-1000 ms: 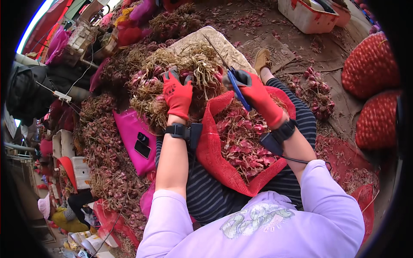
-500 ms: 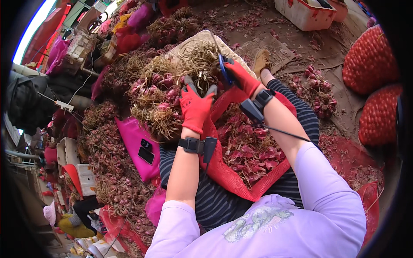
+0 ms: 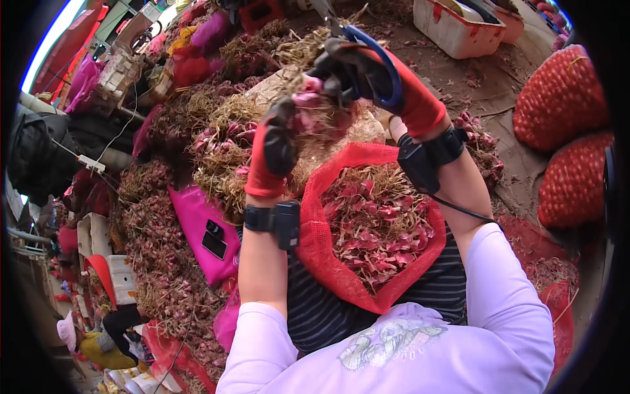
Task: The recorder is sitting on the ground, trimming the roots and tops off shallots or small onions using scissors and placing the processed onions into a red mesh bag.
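My left hand [image 3: 274,150], in a red glove with dark palm and fingers, is closed around one side of a bunch of shallots [image 3: 310,105] with dry stems, lifted off the pile. From the other side, the gloved fingers of my right hand [image 3: 374,75] meet the bunch. Hooked in that same hand are blue-handled scissors [image 3: 394,82], their blades pointing up and away. The bunch is partly blurred and hides some fingertips. Below both hands, between my legs, an open red mesh bag [image 3: 316,226] holds papery skins and dry trimmings.
Beyond my left hand lies a heap of stemmed shallots [image 3: 230,125]. A phone [image 3: 214,245] rests on a pink bag [image 3: 190,203] at left. Two full red mesh sacks [image 3: 561,98] stand at right, near a white crate [image 3: 453,29]. Another person [image 3: 108,345] sits at lower left.
Both hands have risen off the pile, bringing up the bunch of shallots. The right hand has turned, so its dark palm side shows, with the scissors still in it.
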### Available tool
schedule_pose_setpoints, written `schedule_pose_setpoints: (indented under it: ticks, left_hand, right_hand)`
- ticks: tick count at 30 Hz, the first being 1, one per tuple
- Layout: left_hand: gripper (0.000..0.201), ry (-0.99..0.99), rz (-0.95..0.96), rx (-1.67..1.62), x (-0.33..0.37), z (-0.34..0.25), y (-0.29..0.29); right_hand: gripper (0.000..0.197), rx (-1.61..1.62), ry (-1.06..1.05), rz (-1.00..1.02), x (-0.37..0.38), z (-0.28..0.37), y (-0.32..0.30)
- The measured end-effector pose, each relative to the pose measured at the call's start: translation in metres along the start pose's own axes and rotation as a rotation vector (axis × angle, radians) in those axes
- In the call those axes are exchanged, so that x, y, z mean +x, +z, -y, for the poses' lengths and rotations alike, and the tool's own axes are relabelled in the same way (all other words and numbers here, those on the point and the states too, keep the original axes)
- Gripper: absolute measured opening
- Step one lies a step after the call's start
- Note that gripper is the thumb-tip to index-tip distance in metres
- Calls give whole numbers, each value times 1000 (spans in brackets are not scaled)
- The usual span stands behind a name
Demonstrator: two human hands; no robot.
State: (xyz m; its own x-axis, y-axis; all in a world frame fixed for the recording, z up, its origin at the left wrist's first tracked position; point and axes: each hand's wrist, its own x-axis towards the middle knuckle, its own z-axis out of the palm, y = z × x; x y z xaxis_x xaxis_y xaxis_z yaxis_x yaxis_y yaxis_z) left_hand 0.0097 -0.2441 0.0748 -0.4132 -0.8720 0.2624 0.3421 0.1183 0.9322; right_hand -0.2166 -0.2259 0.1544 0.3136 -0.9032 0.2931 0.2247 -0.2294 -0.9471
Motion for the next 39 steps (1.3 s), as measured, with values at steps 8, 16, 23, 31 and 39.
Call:
schedule_pose_setpoints:
  ticks: [8, 16, 23, 31, 39]
  left_hand:
    - [39, -278, -455, 6, -18, 12, -53]
    - [27, -57, -466, 343, -37, -11, -34]
    - [50, 120, -240, 1691, -34, 41, -14]
    - [25, -299, -330, 614, -22, -6, -23]
    - [11, -534, -255, 110, -43, 8, -52]
  right_hand:
    - [28, 326, 337, -40, 6, -104, 0]
    - [35, 270, 409, -272, -68, -95, 11]
    - [40, 46, 430, -300, -129, -94, 39]
    - [54, 36, 580, 56, -123, -83, 44]
    - [43, 264, 790, -292, -82, -135, 38]
